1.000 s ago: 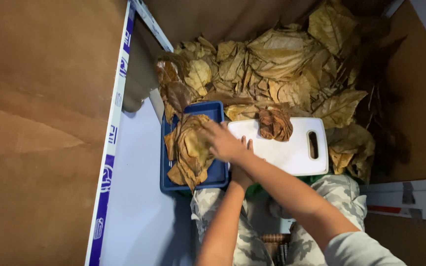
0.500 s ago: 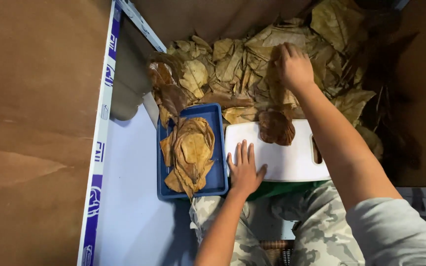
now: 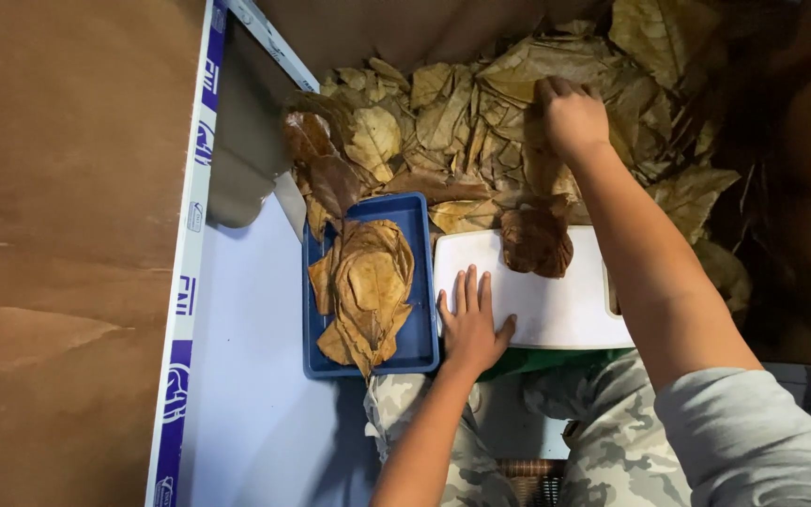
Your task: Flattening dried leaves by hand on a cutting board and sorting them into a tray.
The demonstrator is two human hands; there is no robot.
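Observation:
My left hand (image 3: pixel 470 320) lies flat, fingers spread, on the near left corner of a white cutting board (image 3: pixel 556 310). A dark brown dried leaf (image 3: pixel 537 241) rests on the board's far edge. My right hand (image 3: pixel 570 115) reaches out over the big pile of dried leaves (image 3: pixel 462 131), fingers curled down into the leaves; whether it grips one I cannot tell. Left of the board a blue tray (image 3: pixel 418 329) carries a stack of flattened tan leaves (image 3: pixel 365 286).
A white panel with a blue-and-white printed edge (image 3: pixel 185 310) runs down the left, beside brown board (image 3: pixel 58 244). My legs in camouflage trousers (image 3: pixel 556 441) sit below the cutting board. Dark leaves and stems (image 3: pixel 753 216) fill the right side.
My right hand left the blue tray and reached far out onto the leaf pile. My left hand settled flat on the cutting board and has stayed there.

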